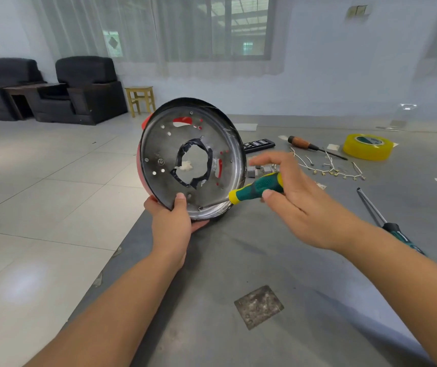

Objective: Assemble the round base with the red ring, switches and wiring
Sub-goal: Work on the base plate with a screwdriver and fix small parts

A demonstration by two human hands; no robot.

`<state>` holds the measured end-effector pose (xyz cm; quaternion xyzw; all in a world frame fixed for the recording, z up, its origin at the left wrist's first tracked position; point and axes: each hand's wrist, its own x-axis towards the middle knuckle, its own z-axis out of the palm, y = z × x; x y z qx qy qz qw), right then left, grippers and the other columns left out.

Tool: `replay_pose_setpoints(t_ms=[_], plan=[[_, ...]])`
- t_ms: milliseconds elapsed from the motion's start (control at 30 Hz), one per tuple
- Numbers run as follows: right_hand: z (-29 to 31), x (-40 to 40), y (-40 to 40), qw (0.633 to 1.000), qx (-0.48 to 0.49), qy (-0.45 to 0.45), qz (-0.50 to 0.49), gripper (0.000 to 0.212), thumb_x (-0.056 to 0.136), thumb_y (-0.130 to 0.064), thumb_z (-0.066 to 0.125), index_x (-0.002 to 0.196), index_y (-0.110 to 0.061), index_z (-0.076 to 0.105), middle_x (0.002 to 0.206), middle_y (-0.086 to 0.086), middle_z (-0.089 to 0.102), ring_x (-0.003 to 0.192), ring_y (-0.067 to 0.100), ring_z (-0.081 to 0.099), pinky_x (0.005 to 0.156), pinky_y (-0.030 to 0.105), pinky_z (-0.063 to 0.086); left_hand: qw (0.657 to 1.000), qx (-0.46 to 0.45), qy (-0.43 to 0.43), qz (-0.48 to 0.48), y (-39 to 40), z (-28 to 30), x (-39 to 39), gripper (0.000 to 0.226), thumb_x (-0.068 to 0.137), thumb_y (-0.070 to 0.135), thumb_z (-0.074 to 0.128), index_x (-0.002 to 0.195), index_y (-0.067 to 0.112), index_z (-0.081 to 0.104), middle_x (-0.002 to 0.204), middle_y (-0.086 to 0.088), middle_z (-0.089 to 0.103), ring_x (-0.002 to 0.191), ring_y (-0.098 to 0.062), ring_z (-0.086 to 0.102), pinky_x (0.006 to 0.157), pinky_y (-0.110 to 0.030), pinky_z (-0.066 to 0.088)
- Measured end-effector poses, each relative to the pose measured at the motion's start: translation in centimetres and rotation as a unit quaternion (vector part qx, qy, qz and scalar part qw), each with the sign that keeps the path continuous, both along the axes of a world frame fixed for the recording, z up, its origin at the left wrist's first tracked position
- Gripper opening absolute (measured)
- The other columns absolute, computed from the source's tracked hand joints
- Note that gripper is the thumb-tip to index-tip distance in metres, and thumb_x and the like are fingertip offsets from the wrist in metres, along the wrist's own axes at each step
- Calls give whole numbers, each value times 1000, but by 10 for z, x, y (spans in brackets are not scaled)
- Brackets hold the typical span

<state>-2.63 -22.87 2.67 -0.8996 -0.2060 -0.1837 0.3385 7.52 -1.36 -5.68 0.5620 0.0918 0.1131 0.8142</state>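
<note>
The round metal base (159, 144) is held tilted on edge above the grey table's left edge, its inner face towards me, with a taped central hole. The red ring (141, 168) shows behind its left rim and through slots. My left hand (172, 221) grips the base at its lower rim, thumb on the inside. My right hand (291, 197) pinches a green and yellow screwdriver (254, 188), whose shaft reaches a screw at the base's lower inside edge. Grey switches (258, 170) and white wires with brass terminals (331, 169) lie on the table behind my right hand.
On the grey table (238, 260) lie a yellow tape roll (368, 147), a wooden-handled screwdriver (307, 144), a black bit case (258, 144), and a long green-handled screwdriver (386, 221) at right. A square patch (258, 305) marks the table front. Armchairs and a yellow stool stand beyond on the tiled floor.
</note>
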Motion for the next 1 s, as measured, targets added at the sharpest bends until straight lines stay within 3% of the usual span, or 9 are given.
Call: replay_pose_setpoints(t_ms=[100, 167, 233, 333, 467, 600, 733, 867, 1000], plan=[[11, 1, 3, 998, -41, -17, 42, 31, 103, -29, 48, 134, -34, 48, 107, -30, 61, 85, 2, 62, 76, 8, 40, 1000, 3, 1, -7, 1, 1, -1, 28, 107, 17, 57, 126, 26, 38, 118, 12, 56, 101, -14, 67, 64, -41, 66], [20, 3, 13, 997, -60, -54, 4, 22, 100, -45, 49, 119, -37, 57, 86, -22, 66, 67, 11, 59, 66, 17, 43, 1000, 2, 7, -14, 1, 3, -1, 28, 107, 18, 57, 127, 25, 39, 120, 10, 57, 104, -17, 68, 64, -40, 65], [25, 5, 29, 988, -61, -101, -105, 32, 97, -58, 45, 105, -30, 60, 65, -5, 65, 60, 18, 58, 62, 32, 46, 999, 19, 6, -25, 1, 4, -4, 28, 107, 19, 58, 127, 26, 40, 122, 9, 58, 107, -19, 69, 65, -40, 66], [29, 12, 48, 940, -120, -161, -277, 41, 103, -54, 45, 98, -16, 57, 61, 3, 60, 62, 38, 54, 59, 40, 44, 999, 37, -3, -37, 0, 4, -9, 29, 107, 19, 60, 127, 27, 41, 121, 10, 59, 108, -17, 70, 65, -40, 66], [31, 9, 39, 991, 12, -36, -125, 21, 104, -38, 40, 118, -23, 45, 98, -14, 54, 81, 9, 51, 72, 33, 38, 999, 12, 17, -38, 4, 7, -7, 27, 107, 19, 58, 125, 25, 41, 123, 6, 59, 108, -20, 70, 67, -43, 66], [30, 1, 27, 1000, -23, -12, 0, 32, 102, -29, 43, 134, -28, 45, 121, -18, 62, 85, -3, 60, 80, 17, 44, 999, 7, 30, -30, 4, 8, -7, 27, 106, 18, 59, 126, 24, 41, 123, 5, 59, 105, -19, 70, 64, -41, 66], [33, 5, 24, 1000, -20, -17, -3, 21, 99, -47, 46, 118, -43, 51, 95, -3, 74, 77, 19, 72, 76, 42, 57, 999, -13, 43, -30, 5, 11, -8, 33, 107, 17, 58, 134, 21, 40, 127, 1, 58, 110, -24, 68, 63, -41, 65], [32, 10, 32, 993, -16, -69, -94, 39, 91, -68, 42, 103, -33, 55, 67, 2, 71, 64, 17, 70, 70, 38, 57, 998, -24, 57, -30, 5, 13, -8, 41, 107, 16, 58, 143, 21, 38, 137, -4, 56, 116, -30, 66, 63, -42, 65], [28, 10, 42, 960, -70, -161, -220, 58, 95, -67, 33, 93, -15, 60, 51, -5, 51, 52, 31, 57, 56, 37, 50, 997, -27, 65, -25, 3, 15, -7, 43, 107, 16, 58, 144, 20, 38, 139, -4, 55, 118, -31, 65, 62, -41, 65]])
